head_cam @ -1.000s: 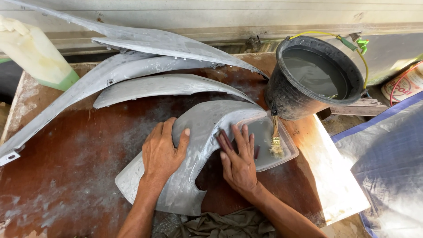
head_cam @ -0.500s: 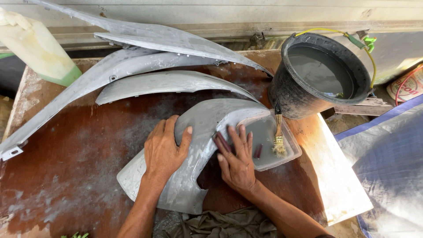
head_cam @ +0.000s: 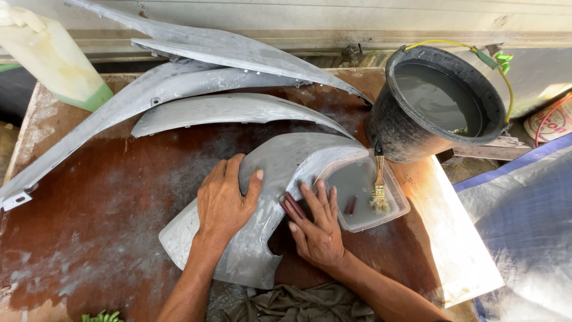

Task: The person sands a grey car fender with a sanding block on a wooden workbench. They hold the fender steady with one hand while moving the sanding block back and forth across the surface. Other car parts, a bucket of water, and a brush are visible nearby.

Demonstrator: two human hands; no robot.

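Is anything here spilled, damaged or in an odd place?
Little stands out. The brown table is smeared with grey residue around the grey panel. A brush leans in the clear tray, bristles in grey liquid. The bucket stands upright, nothing tipped. Left hand rests on the panel; right hand presses a dark red pad.

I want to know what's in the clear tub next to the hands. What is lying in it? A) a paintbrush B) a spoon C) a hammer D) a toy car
A: a small paintbrush with a wooden handle and pale bristles lies in the clear plastic tub, just to the side of the right hand, below the black bucket.
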